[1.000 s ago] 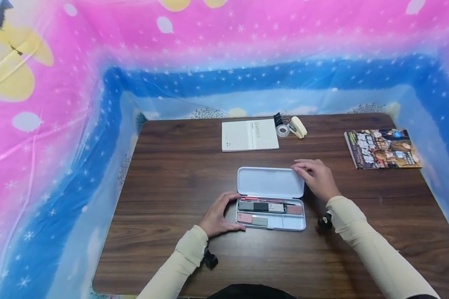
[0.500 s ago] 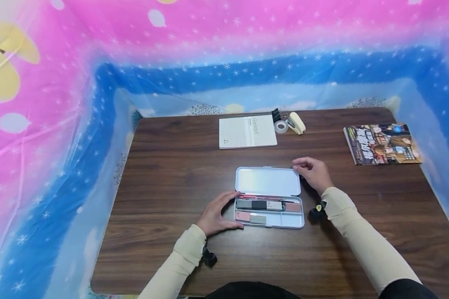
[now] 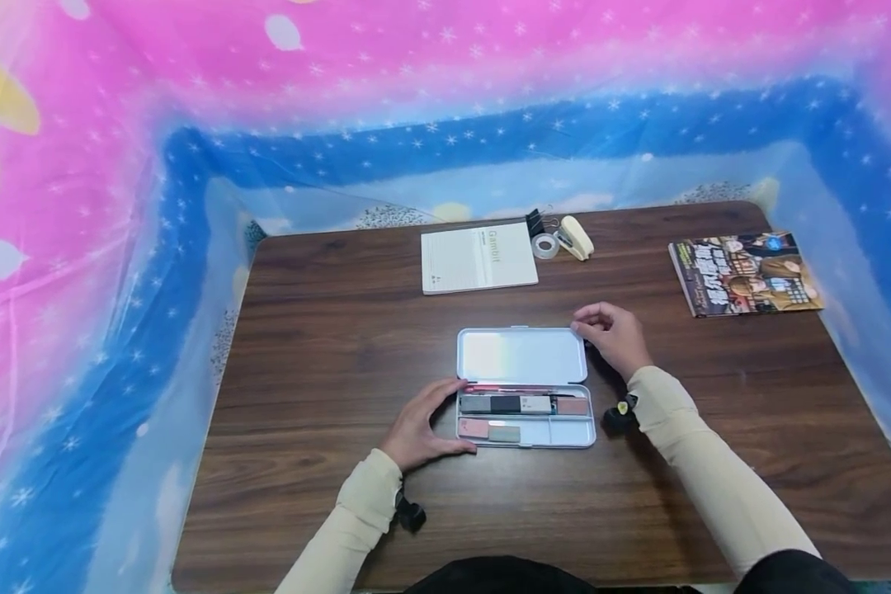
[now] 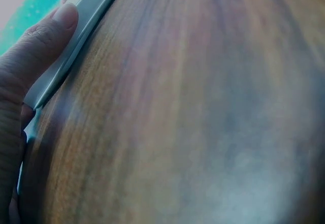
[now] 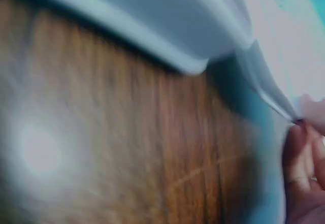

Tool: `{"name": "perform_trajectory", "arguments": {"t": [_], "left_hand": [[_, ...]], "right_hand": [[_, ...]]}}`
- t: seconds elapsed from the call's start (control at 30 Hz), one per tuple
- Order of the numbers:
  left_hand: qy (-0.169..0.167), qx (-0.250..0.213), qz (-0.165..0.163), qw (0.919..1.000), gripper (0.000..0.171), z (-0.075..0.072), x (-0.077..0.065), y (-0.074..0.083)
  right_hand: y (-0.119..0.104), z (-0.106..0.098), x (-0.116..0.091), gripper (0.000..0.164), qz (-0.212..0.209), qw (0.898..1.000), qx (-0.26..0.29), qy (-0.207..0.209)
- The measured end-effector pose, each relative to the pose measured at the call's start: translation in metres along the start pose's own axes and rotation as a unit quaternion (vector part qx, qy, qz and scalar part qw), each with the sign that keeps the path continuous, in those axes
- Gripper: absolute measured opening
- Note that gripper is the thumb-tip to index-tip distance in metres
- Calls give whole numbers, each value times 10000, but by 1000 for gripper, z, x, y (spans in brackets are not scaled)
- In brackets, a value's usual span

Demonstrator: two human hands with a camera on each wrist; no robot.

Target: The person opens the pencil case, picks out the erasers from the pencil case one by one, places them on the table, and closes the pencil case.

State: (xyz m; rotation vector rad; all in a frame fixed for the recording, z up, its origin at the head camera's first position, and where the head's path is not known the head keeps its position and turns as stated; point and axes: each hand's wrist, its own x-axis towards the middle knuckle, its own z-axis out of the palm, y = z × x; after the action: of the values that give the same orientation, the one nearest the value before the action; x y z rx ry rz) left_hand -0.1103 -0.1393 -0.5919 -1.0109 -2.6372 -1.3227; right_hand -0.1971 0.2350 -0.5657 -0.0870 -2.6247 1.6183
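A white pencil case (image 3: 573, 431) lies on the brown table with its lid (image 3: 521, 355) raised toward the far side. My left hand (image 3: 416, 431) grips its left end, fingers at the back corner and thumb (image 4: 48, 33) along the front wall. My right hand (image 3: 616, 337) pinches the lid's far right corner; the right wrist view shows the lid edge (image 5: 269, 93) between thumb and finger. Inside are a red pen (image 3: 493, 388), a row of grey, black and white blocks (image 3: 505, 404), a brownish-pink block (image 3: 572, 406), a pink block (image 3: 473, 428) and a grey-green block (image 3: 503, 433).
Behind the case lie a cream notebook (image 3: 478, 257), a black binder clip (image 3: 535, 223), a tape roll (image 3: 545, 246) and a cream stapler (image 3: 576, 239). A comic-style book (image 3: 746, 274) is at the right. Patterned cloth (image 3: 416, 148) hangs around the table (image 3: 319, 355).
The head view has shifted, so everything sits slightly further left and higher. A bright sheen has appeared on the inside of the lid. Both hands keep their places on the case.
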Motion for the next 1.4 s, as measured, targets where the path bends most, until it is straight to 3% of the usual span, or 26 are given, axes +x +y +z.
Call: {"name": "perform_trajectory", "arguments": {"t": [0.1,0.17,0.33,0.47,0.53,0.7,1.03,1.4], "left_hand": [[-31,-8,-30,10000,103,2,0,0],[-43,-35,-28,10000,103,2,1,0],[-3,-108,-7,9999,104,2,1,0],[13,-102,-47,9999,105,0,1,1],[28,-71,-36,10000,104,0,1,1],[-4,-31,-43,10000,104,1,1,1],[-68,-30,-126,9999,104,1,2,1],[-122,-37,-307,9994,103,1,2,3]], "right_hand": [[-10,-8,-21,17,-155,9980,430,445],[-15,-14,-40,15,-321,9968,527,504],[-12,-21,-87,14,-895,9956,-127,-265],[0,-18,-105,22,-1644,9796,-918,-708],[5,-16,-109,26,-1877,9724,-1139,-784],[10,-15,-111,31,-1993,9654,-1463,-832],[7,-22,-106,31,-1734,9646,-1707,-1020],[9,-19,-102,29,-2116,9563,-1702,-1084]]}}
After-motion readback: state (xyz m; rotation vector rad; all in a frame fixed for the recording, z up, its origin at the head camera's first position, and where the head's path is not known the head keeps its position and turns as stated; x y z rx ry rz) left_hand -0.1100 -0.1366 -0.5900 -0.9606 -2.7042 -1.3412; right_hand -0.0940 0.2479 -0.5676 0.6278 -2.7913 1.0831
